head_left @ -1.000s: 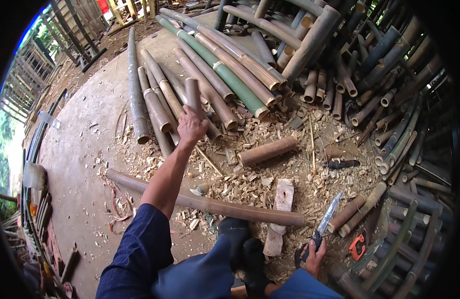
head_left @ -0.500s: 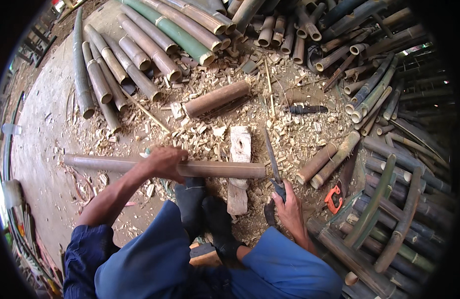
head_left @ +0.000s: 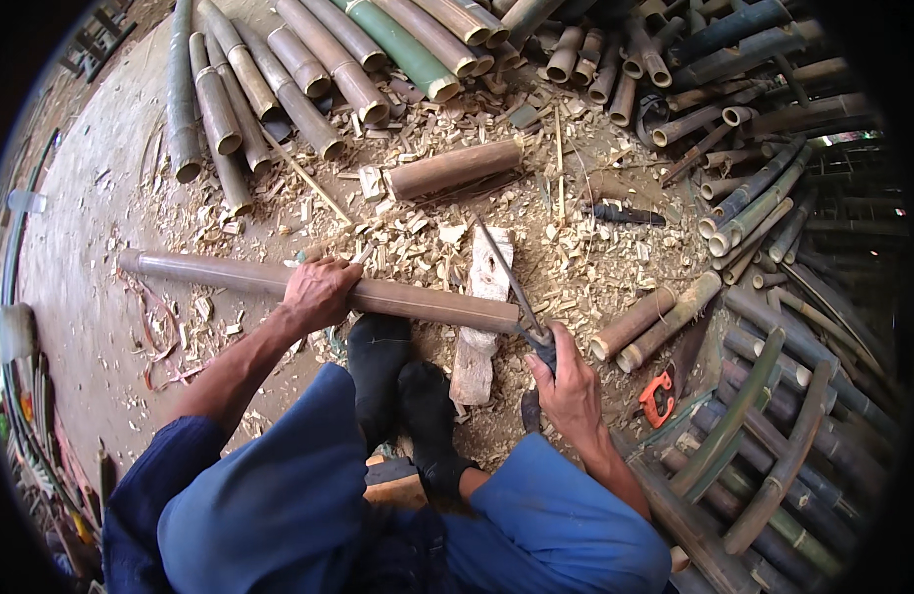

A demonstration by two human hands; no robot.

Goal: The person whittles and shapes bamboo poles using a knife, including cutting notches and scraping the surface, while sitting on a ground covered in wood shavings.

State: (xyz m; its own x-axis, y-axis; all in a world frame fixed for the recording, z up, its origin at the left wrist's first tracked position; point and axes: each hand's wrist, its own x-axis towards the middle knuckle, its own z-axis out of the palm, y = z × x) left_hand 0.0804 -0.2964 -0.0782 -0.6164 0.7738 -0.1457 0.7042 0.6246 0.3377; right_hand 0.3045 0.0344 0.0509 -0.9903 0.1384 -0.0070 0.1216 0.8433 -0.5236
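A long brown bamboo pole lies across in front of me, its right end resting over a pale, rough wood block. My left hand is wrapped over the pole near its middle. In my right hand is the dark handle of a long, narrow-bladed knife. Its blade points up and to the left, crossing close to the pole's right end; I cannot tell whether it touches. My dark-covered feet stand just below the pole.
Wood chips litter the ground. A short bamboo piece lies beyond the block. Bamboo poles fan out at the back, with more stacked at right. An orange-handled saw lies right of my right hand, near two short bamboo pieces.
My right hand has moved up, bringing the knife blade leftward over the pole's right end. The pole has tilted, its left end farther away. The whole view has shifted slightly.
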